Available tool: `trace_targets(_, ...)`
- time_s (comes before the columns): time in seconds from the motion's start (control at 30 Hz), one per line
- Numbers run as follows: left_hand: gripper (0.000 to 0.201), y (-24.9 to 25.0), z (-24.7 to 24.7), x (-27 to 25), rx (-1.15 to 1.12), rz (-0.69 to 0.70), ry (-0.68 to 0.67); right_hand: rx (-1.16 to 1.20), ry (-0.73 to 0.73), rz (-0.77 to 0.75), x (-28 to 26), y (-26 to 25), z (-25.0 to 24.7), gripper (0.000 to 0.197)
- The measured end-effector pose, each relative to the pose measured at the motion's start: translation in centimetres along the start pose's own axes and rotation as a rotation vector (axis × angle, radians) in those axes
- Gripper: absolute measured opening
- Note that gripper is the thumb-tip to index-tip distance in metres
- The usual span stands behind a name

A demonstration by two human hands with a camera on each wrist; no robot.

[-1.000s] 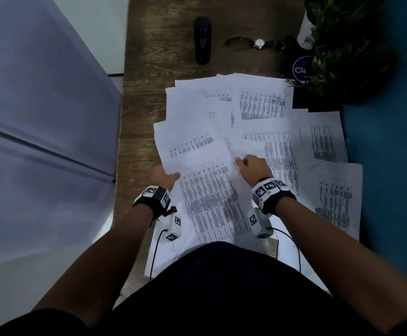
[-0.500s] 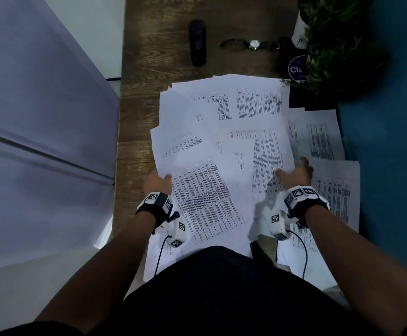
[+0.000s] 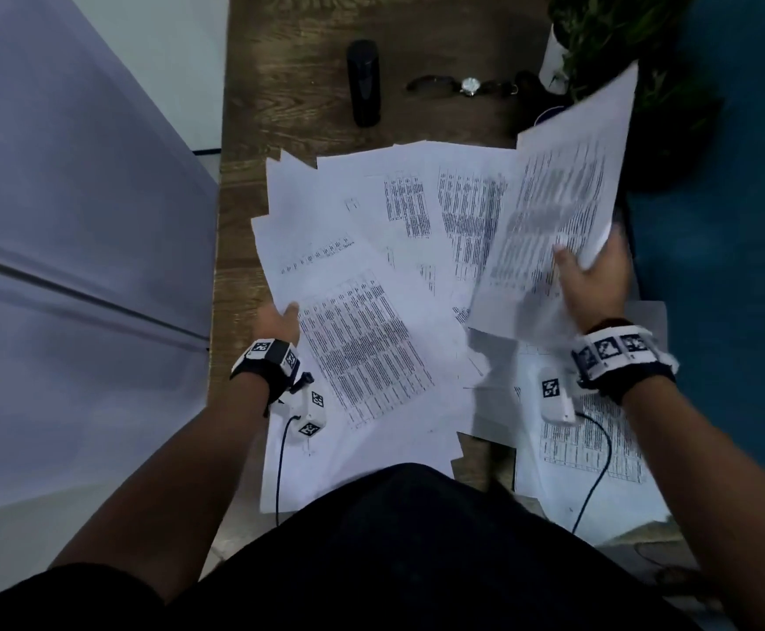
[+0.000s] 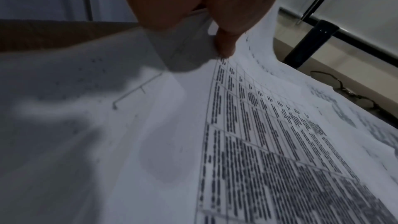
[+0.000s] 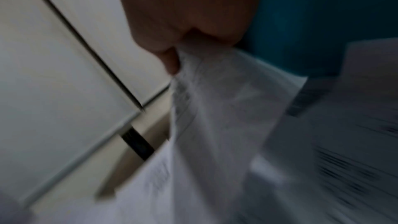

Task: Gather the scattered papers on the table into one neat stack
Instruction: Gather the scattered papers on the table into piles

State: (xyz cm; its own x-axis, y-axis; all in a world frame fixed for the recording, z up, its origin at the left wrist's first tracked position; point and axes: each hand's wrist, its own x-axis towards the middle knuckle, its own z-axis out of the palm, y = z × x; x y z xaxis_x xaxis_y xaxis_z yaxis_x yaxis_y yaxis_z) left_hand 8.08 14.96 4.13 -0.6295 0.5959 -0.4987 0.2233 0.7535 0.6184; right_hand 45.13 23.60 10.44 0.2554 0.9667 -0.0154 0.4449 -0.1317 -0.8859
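Several printed white papers (image 3: 371, 248) lie fanned over the wooden table (image 3: 280, 107). My left hand (image 3: 280, 318) pinches the left edge of the nearest printed sheet (image 3: 362, 352); the left wrist view shows my thumb (image 4: 226, 45) pressed on that sheet (image 4: 258, 142). My right hand (image 3: 594, 275) grips a raised bundle of sheets (image 3: 562, 193), tilted up above the pile at the right. In the blurred right wrist view the fingers (image 5: 170, 60) clamp the crumpled paper edge (image 5: 215, 100). More sheets (image 3: 590, 439) lie under my right wrist.
A black cylinder (image 3: 363, 82) stands at the back of the table, with a wristwatch (image 3: 469, 86) to its right. A potted plant (image 3: 622, 47) fills the back right corner. A teal wall (image 3: 735, 266) borders the right side, a pale panel (image 3: 75, 243) the left.
My right hand moved from the middle of the pile to its right side, took hold of sheets there and lifted them up. My left hand stayed at the pile's left edge.
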Motion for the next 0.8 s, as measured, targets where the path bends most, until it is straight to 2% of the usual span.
trace_targets(0.07, 0.040, 0.2, -0.3, 0.2, 0.007, -0.038, -0.046, 0.182, -0.064, -0.021, 0.8, -1.8, -0.7, 0.047)
trace_targets(0.13, 0.045, 0.3, -0.5, 0.3, 0.009, -0.057, -0.080, 0.332, -0.115, 0.043, 0.9, -2.8, -0.7, 0.047)
trace_targets(0.2, 0.050, 0.6, -0.5, -0.2, -0.012, -0.060, -0.115, 0.369, -0.171, 0.136, 0.4, -2.6, 0.5, 0.049)
trace_targets(0.27, 0.055, 0.5, -0.1, 0.1, -0.106, -0.084, -0.164, 0.311, -0.238, 0.243, -0.6, -1.1, 2.4, 0.061)
trace_targets(0.33, 0.071, 0.7, -0.1, 0.3, -0.219, -0.156, -0.231, 0.175, -0.308, 0.329, -1.9, 0.7, 4.5, 0.089)
trace_targets(0.37, 0.082, 0.2, 0.0, 1.0, -0.273, -0.191, -0.284, 0.080, -0.356, 0.349, -2.7, 1.2, 5.6, 0.096)
trace_targets(0.47, 0.099, -4.7, 2.2, 7.4, -0.394, -0.246, -0.406, -0.165, -0.516, 0.325, -5.7, 1.7, 8.7, 0.083)
trace_targets(0.57, 0.087, -2.7, 1.7, 5.3, -0.297, -0.193, -0.469, -0.303, -0.777, 0.258, -8.0, 1.8, 11.3, 0.073)
trace_targets(0.6, 0.073, -0.5, 0.9, 2.5, -0.203, -0.147, -0.458, -0.358, -0.851, 0.230, -8.4, 2.2, 12.0, 0.071)
trace_targets(0.67, 0.047, 0.5, 0.7, 0.7, -0.026, -0.071, -0.366, -0.435, -0.945, 0.170, -8.8, 2.4, 12.7, 0.070)
trace_targets(0.7, 0.044, 0.3, 0.8, 0.6, 0.032, -0.037, -0.304, -0.445, -0.930, 0.135, -8.8, 2.5, 12.8, 0.068)
trace_targets(0.8, 0.054, -0.2, 0.8, 0.5, 0.040, 0.020, -0.212, -0.386, -0.683, 0.157, -6.8, 3.4, 12.4, 0.047)
